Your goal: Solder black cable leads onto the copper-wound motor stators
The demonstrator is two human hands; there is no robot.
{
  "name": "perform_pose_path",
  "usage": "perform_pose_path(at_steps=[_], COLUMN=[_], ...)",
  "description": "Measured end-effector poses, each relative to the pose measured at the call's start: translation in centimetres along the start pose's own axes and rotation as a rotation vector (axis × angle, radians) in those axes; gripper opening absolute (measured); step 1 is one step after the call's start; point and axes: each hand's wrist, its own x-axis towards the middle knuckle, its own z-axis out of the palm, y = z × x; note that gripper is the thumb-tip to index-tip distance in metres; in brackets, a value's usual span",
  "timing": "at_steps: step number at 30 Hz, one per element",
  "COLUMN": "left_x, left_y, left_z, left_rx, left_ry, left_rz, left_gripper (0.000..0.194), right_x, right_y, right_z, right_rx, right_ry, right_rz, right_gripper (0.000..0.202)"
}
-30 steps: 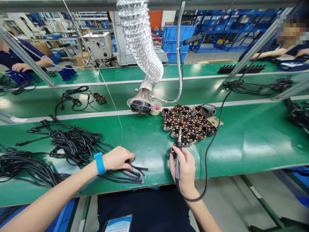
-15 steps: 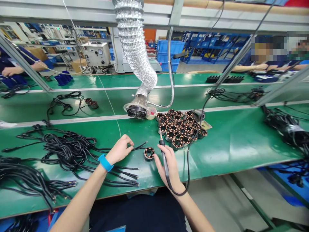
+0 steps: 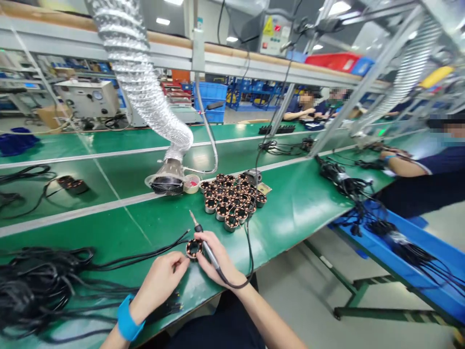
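Observation:
A soldering iron (image 3: 210, 254) is gripped in my right hand (image 3: 218, 261), its bare tip pointing up and away to the left. The thumb of that hand touches the right side of a small motor stator (image 3: 192, 256) with copper windings, which sits on the green bench. My left hand (image 3: 163, 276), a blue band at its wrist, is at the stator's lower left with its fingers curled together; what they pinch, if anything, is hidden. Just beyond that hand, black cables (image 3: 145, 254) run across the bench, their stripped ends close to the stator.
A cluster of stators (image 3: 232, 201) covers the bench ahead to the right. Left of it hang a fume extractor fan (image 3: 167, 186) and its foil duct (image 3: 145, 82), beside a tape roll (image 3: 191, 184). A cable heap (image 3: 36, 291) lies left. Co-workers sit at right.
My view has swung to the right. My left hand has left the cable ends and come to the stator's near side. The soldering iron stays in my right hand.

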Motion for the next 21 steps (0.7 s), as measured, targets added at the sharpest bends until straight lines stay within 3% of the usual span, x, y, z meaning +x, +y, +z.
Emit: perform_pose_path(at_steps=[4,9,13,17,21], left_x=[0.2,0.2,0.2,0.7,1.4], left_y=[-1.0,-1.5,-1.4,-0.4,0.0], left_z=[-0.6,-1.6,-1.6,-0.5,-0.1], left_rx=[-0.113,-0.273,-0.450,-0.673,-0.705], left_ry=[-0.049,-0.100,-0.148,-0.082,0.003], left_rz=[-0.063,-0.115,-0.287,-0.339,-0.330], left_gripper=[0.046,0.051,0.052,0.052,0.054], right_x=[-1.8,-3.2,-2.6,-2.2,-2.3], right_y=[-0.6,-0.3,0.1,0.2,0.8], right_z=[0.2,0.1,-0.1,0.2,0.7], right_rx=[-0.044,-0.069,-0.007,0.066,0.062], right_ry=[0.026,0.075,0.001,-0.030,0.019], right_rz=[0.019,0.013,0.007,0.009,0.064], right_gripper=[0.063,0.059,0.059,0.050,0.047])
